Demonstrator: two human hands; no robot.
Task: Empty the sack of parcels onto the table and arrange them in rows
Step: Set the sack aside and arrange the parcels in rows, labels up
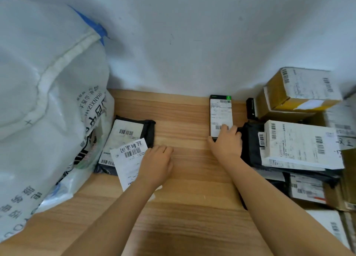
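The big white sack (48, 101) is slumping at the left of the wooden surface (183, 207), its printed side touching a black bagged parcel (149, 129) that is lying flat beside it. A flat white parcel (128, 165) with handwriting is lying tilted across that black one's near end. The left hand (157, 165) is resting knuckles-up at the white parcel's right edge with its fingers curled under. Whether it is actually pinching the parcel I cannot tell, since the fingertips are hidden. The right hand (226, 143) is gripping the near end of a slim dark parcel (221, 113) that is lying lengthwise toward the wall, fingers over its label and thumb at its left side. Just right of it more parcels are sitting piled: a black bag (250, 146), a white-labelled packet (300, 146) on top of it, and a cardboard box (300, 94) behind
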